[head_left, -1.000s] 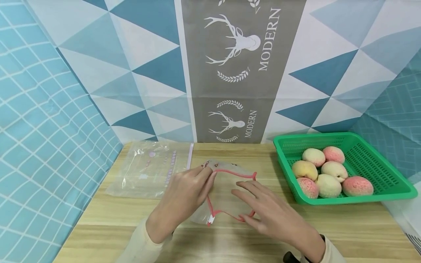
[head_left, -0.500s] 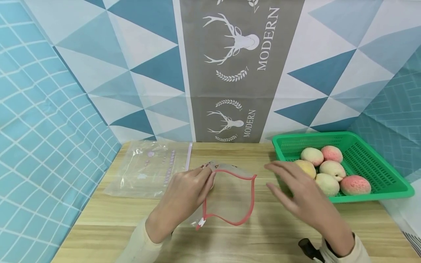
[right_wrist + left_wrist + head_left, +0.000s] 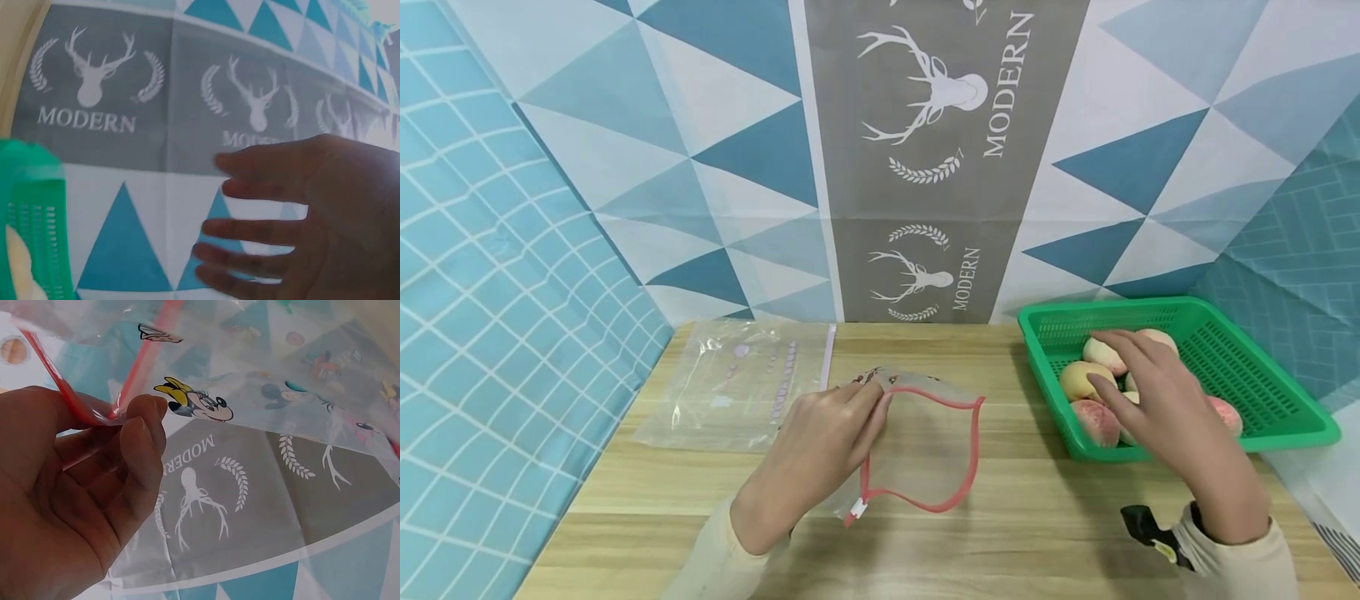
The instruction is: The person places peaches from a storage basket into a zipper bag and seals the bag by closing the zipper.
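My left hand (image 3: 820, 437) pinches the edge of a clear zip bag (image 3: 922, 458) with a red zipper strip and cartoon prints. The bag's mouth gapes upward, and a white slider (image 3: 858, 507) sits at its near corner. Thumb and fingertips grip the red strip in the left wrist view, below a printed cartoon mouse (image 3: 200, 405). My right hand (image 3: 1165, 408) hovers over peaches in a green basket, its fingers spread, holding nothing. Closest to its thumb is a yellow peach (image 3: 1081, 381); a pinkish one (image 3: 1096, 423) lies nearer the front. The hand hides part of the pile.
The green plastic basket (image 3: 1292, 417) stands at the right of the wooden table (image 3: 1000, 542). A second clear bag (image 3: 737, 383) with a purple strip lies flat at the back left. Patterned sheets (image 3: 917, 200) rise behind and at both sides.
My right hand has let go of the bag's right side and moved right, over the peaches in the basket. The left hand keeps its grip while the bag's mouth has settled into a wider opening.
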Tool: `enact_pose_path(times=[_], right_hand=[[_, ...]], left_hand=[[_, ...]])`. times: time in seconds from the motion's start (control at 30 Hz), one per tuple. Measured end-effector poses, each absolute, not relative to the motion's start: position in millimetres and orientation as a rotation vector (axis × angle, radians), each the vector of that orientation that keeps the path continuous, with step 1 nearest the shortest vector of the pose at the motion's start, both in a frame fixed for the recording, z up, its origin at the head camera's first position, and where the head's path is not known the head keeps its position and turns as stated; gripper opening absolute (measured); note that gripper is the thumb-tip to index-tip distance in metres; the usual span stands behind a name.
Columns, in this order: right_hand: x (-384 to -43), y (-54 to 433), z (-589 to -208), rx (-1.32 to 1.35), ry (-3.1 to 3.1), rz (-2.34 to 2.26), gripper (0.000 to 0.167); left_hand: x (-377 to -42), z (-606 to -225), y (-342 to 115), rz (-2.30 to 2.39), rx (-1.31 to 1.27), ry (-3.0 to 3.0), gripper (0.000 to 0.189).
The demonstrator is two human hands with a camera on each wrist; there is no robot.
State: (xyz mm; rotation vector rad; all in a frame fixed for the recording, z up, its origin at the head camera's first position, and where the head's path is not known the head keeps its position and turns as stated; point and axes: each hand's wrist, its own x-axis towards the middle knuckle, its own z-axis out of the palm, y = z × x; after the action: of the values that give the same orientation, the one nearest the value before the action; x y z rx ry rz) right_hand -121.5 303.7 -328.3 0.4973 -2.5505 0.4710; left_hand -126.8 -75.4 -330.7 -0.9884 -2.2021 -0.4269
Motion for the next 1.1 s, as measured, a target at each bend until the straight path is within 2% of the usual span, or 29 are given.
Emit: enact_pose_path(times=[0.2, 0.43, 0.67, 0.9, 1.0, 1.1], right_hand=[[-137.1, 317.8, -340.8, 0.458, -2.878, 0.447, 0.058], [-151.6, 325.4, -360.3, 0.391, -3.168, 0.641, 0.060], [-157.3, 324.5, -371.5, 0.373, -3.277, 0.644, 0.036], [-159.9, 322.5, -376.7, 0.373, -3.288, 0.512, 0.021], [-161.5, 320.9, -380.7, 0.369, -3.290, 0.448, 0.009], [-162.3, 320.7, -383.1, 0.354, -3.295, 0.403, 0.005]], left_hand=[[-127.0, -331.9, -76.5, -0.422, -0.992, -2.200, 0.017], [-127.1, -331.2, -76.7, -0.408, -0.988, -2.211, 0.014], [-127.1, -329.5, -76.9, -0.407, -0.983, -2.220, 0.015], [-127.0, -328.1, -77.8, -0.406, -0.986, -2.222, 0.014], [-126.7, -327.7, -78.4, -0.409, -0.986, -2.224, 0.013], [-126.8, -328.1, -79.2, -0.414, -0.984, -2.224, 0.013]])
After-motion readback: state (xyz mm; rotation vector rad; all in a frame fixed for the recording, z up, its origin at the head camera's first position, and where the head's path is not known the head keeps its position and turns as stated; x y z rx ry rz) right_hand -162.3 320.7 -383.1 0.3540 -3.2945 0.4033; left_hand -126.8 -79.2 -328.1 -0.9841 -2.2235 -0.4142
